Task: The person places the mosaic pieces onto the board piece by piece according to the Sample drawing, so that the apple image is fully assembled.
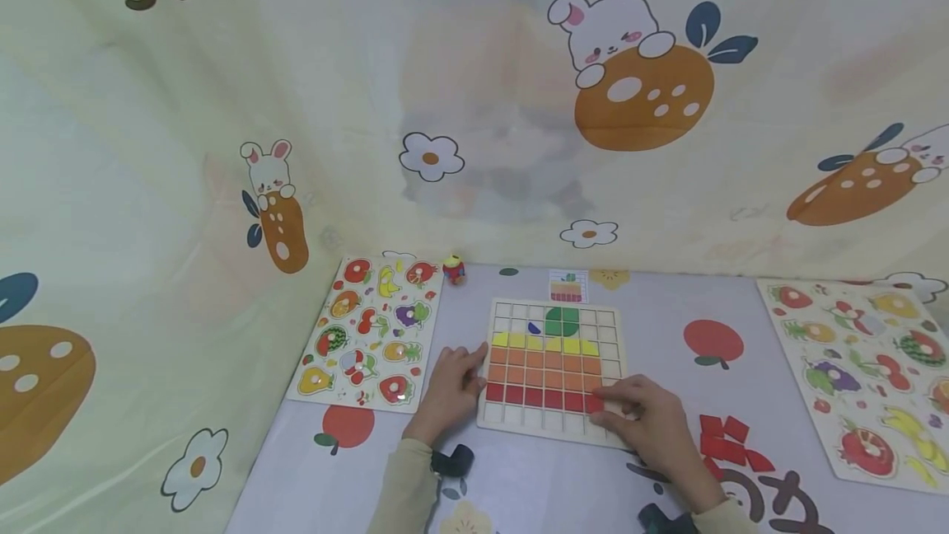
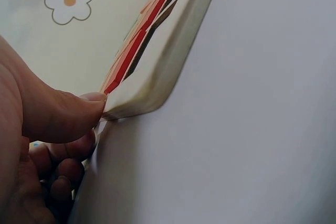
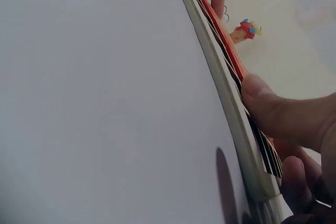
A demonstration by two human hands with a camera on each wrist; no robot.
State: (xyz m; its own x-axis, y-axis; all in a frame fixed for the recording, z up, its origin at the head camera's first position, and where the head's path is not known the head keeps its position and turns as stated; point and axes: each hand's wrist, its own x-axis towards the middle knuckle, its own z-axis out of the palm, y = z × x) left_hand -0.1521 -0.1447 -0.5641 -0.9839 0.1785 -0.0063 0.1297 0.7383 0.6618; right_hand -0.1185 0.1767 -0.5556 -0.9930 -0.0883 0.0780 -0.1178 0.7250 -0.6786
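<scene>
A wooden grid board point(image 1: 614, 346) lies on the table, with rows of yellow, orange and red tiles, a green piece and a small blue piece. My left hand point(image 1: 452, 386) holds the board's left edge. Its thumb point(image 2: 79, 114) lies on the near corner of the board point(image 2: 157, 77) and its fingers curl beside the rim. My right hand point(image 1: 645, 423) is at the near right corner, fingertips on a red tile point(image 1: 593, 404) at the end of the red row. In the right wrist view its thumb point(image 3: 278, 108) lies on the tiles, over the board's rim point(image 3: 220, 93).
Loose red tiles point(image 1: 730, 443) lie right of my right hand. Fruit puzzle boards lie at the left point(image 1: 371, 332) and right point(image 1: 867, 377). A small pattern card point(image 1: 567, 287) and a little red toy point(image 1: 454, 269) sit behind the board. A printed curtain backs the table.
</scene>
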